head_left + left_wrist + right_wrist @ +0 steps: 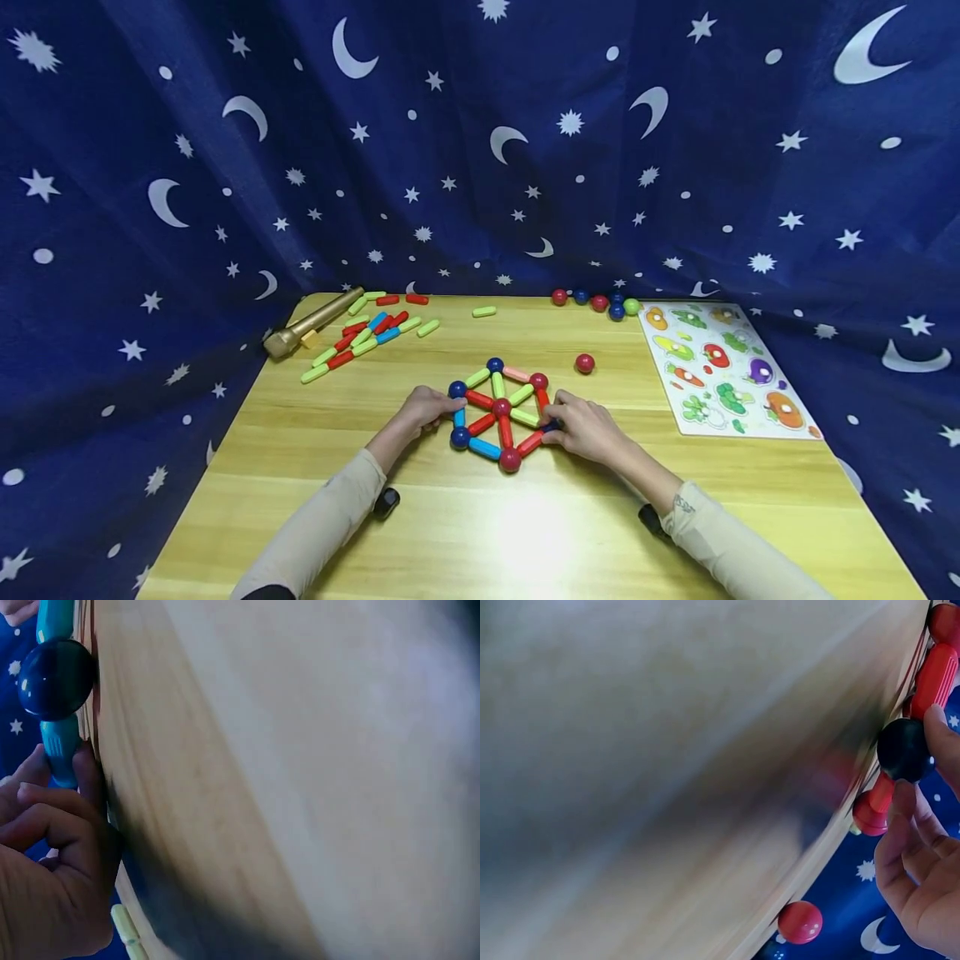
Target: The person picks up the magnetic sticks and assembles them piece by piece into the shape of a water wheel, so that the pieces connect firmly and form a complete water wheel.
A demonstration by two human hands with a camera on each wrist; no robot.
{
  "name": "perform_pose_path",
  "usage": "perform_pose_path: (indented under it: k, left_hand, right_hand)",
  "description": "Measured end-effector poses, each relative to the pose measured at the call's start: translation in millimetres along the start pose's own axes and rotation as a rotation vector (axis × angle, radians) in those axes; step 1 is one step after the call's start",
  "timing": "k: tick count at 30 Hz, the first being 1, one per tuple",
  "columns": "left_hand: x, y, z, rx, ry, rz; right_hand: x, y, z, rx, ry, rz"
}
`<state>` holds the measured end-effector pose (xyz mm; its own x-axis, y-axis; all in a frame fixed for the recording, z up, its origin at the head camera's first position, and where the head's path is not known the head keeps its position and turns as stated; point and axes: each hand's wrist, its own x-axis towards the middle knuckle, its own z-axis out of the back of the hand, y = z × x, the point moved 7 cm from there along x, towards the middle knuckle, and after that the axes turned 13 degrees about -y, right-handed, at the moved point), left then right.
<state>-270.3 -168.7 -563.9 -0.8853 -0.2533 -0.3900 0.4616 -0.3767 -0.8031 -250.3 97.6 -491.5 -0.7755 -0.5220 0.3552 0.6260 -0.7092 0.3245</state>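
Note:
A hexagonal wheel of magnetic rods and balls lies flat on the table, with a red hub ball joined by spokes to the rim. At its left side my left hand pinches a blue magnetic rod between thumb and finger. A dark blue ball joins that rod's near end. On the right side, my right hand holds a dark blue ball at a corner of the wheel, thumb and fingertips on it. Red rods meet at this ball. In the head view the fingers partly cover it.
Loose green, red and blue rods lie at the back left beside a gold microphone. A single red ball sits behind my right hand. Several balls line the back edge. A vegetable puzzle board lies on the right.

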Motion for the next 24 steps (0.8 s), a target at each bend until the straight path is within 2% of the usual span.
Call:
perform_pose_path:
  k: [3,5,7,8,10,12,16,24]
  left_hand:
    - [-5.6,-12.1,9.4,0.134,-0.136,-0.13]
    - [-15.3,-26.7,13.4,0.264,-0.237,-0.266]
    - [-27.9,-42.8,10.3,0.426,-0.31,-0.412]
    - [-34.0,-49.9,5.3,0.492,-0.316,-0.47]
    - [-43.8,-60.0,-8.8,0.603,-0.281,-0.551]
    - [-49.2,-63.9,-22.7,0.694,-0.228,-0.582]
    - [-49.6,-61.3,-37.4,0.776,-0.169,-0.582]
    - [-44.6,-61.8,-39.2,0.702,-0.177,-0.591]
  right_hand:
    - [0.4,-1.1,-1.2,-0.004,0.0,0.0]
    - [0.8,-1.8,-2.0,-0.004,0.008,-0.004]
    - [1.2,-2.3,-2.4,-0.002,0.012,-0.005]
    - [1.2,-2.5,-2.2,-0.001,0.013,-0.006]
    - [1.5,-2.7,-1.4,0.003,0.014,-0.011]
    - [1.7,-2.5,-0.8,0.007,0.014,-0.011]
    - [0.7,-0.9,-2.8,0.012,0.023,-0.011]
    - [1.4,-1.3,-0.9,0.012,0.001,0.002]
